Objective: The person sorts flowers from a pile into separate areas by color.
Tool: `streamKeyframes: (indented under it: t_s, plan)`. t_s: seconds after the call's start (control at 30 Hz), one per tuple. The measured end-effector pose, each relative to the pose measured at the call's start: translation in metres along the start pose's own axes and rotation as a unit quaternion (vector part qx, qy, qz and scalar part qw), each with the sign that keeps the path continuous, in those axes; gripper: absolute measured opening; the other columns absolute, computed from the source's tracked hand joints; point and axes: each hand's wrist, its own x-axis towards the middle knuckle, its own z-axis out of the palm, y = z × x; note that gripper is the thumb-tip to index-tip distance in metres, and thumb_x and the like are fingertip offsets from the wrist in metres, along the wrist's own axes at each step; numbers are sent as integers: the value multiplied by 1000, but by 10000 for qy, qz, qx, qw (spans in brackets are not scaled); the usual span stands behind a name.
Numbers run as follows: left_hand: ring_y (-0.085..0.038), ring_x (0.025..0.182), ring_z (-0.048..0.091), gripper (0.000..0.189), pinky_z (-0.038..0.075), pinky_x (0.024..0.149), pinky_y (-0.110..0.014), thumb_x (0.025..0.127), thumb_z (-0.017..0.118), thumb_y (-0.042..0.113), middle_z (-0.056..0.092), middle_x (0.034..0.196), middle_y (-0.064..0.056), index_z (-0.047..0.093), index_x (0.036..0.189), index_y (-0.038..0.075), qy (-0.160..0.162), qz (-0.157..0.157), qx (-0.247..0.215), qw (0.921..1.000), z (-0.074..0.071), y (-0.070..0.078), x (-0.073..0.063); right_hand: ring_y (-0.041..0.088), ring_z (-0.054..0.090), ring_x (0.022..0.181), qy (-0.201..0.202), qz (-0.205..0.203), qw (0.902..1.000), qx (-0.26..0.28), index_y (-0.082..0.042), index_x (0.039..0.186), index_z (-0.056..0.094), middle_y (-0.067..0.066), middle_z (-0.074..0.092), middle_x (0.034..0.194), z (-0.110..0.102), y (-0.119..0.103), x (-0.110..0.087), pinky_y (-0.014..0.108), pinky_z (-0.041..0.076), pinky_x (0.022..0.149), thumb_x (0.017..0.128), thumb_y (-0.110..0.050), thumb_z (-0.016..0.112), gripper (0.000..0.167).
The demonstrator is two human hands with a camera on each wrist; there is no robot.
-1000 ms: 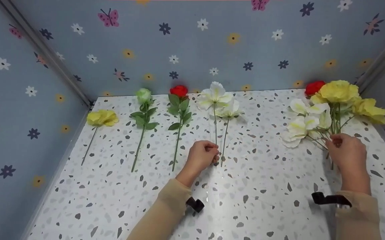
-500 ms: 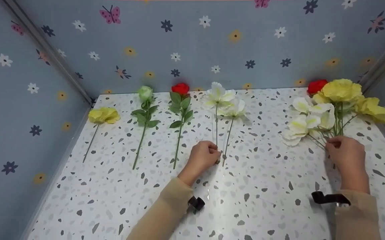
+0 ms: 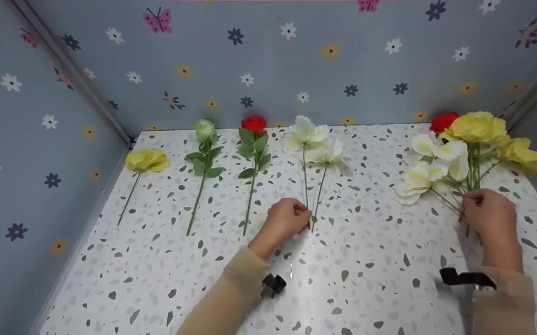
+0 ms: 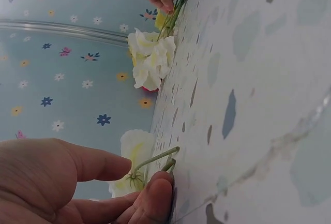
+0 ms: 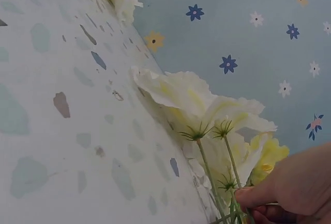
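Note:
In the head view my left hand (image 3: pixel 289 217) is at the lower end of the stem of a white flower (image 3: pixel 306 131). Its fingers curl at that stem, thumb on the near side. A second white flower (image 3: pixel 328 152) lies beside it, its stem end close to my fingertips. The left wrist view shows both stem ends between or beside the thumb and fingers (image 4: pixel 155 190). At the right, my right hand (image 3: pixel 490 215) grips the stems of a bunch of flowers (image 3: pixel 475 128): white, yellow and red heads. Part of those stems is hidden by the hand.
To the left a green rose (image 3: pixel 204 130), a red rose (image 3: pixel 253 124) and a yellow flower (image 3: pixel 147 160) lie apart in a row on the speckled table (image 3: pixel 366 279). Patterned blue panels (image 3: pixel 268 60) stand along the back and sides.
The lower stem end of the white flower at my left hand has shifted slightly right, towards the second stem. My right hand has moved slightly, still gripping the bunch.

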Motion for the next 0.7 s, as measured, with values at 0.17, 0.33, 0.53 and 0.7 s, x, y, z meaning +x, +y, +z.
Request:
streamKeyframes:
  t_s: [0.17, 0.33, 0.53, 0.7]
  plan:
    - [-14, 71, 71, 21, 59, 72, -31, 105, 69, 20, 77, 90, 0, 75, 117, 4, -75, 87, -56, 9999, -5, 1, -2, 52, 56, 121, 139, 216, 9994, 243, 10, 145, 57, 35, 57, 138, -10, -8, -6, 52, 51, 83, 116, -24, 47, 46]
    - [-19, 74, 75, 25, 59, 64, -30, 105, 69, 19, 78, 95, -5, 73, 122, 1, -128, 181, -430, 9988, -11, 6, -4, 40, 58, 118, 492, 625, 9949, 617, 5, 153, 54, 28, 57, 141, -19, -23, -11, 39, 49, 78, 117, -30, 44, 50]
    - [-21, 81, 77, 27, 60, 68, -30, 105, 66, 15, 77, 98, -7, 74, 126, 1, 119, 386, -989, 9943, -20, 17, -9, 5, 54, 100, 1031, 800, 9673, 2174, -11, 143, 63, -8, 59, 117, -25, -49, -16, 18, 50, 82, 115, -30, 56, 35]
    - [-30, 86, 78, 21, 61, 67, -32, 104, 66, 11, 75, 97, -8, 76, 121, 3, 286, 697, -1497, 9858, -24, 26, -18, 12, 64, 98, 814, -26, 8769, 4737, -7, 124, 65, 0, 67, 111, -21, -73, -24, 13, 58, 79, 108, -13, 69, 17]
